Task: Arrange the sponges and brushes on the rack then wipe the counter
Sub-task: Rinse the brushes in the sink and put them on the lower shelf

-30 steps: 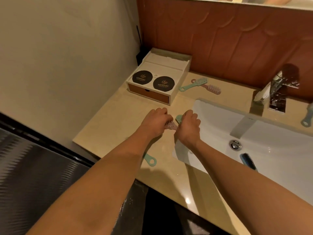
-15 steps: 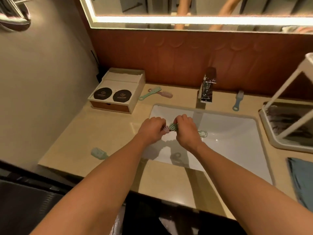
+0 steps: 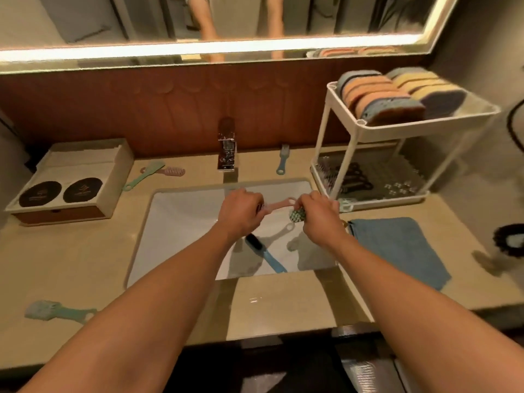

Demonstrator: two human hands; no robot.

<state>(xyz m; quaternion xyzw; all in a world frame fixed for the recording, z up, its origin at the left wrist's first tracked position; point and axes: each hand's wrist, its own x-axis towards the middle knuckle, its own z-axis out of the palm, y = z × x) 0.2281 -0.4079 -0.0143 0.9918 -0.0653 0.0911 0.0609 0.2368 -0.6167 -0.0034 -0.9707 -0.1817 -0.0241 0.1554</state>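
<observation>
My left hand [image 3: 241, 212] grips a pink brush [image 3: 279, 205] by its bristle end over the sink [image 3: 181, 211]. My right hand [image 3: 319, 215] grips a green brush [image 3: 297, 215], whose bristle head shows at the knuckles. Both hands are close together, just left of the white two-tier rack [image 3: 368, 129]. Several sponges [image 3: 391, 97] fill its top tier, and dark brushes lie on the bottom tier [image 3: 357, 180]. A blue brush [image 3: 266, 252] lies in the sink. More brushes lie on the counter: a green and pink pair [image 3: 154, 173], a blue one [image 3: 282, 160], a green one [image 3: 56, 312].
A blue cloth [image 3: 397, 245] lies on the counter right of the sink. A chrome tap [image 3: 226, 148] stands behind the basin. A wooden box [image 3: 71, 182] with two black discs sits at the back left. A mirror runs above.
Both hands have moved right along the sink toward the rack, each with its brush. The pink brush's handle now shows between them. The view swung right, and the rack and cloth came into sight.
</observation>
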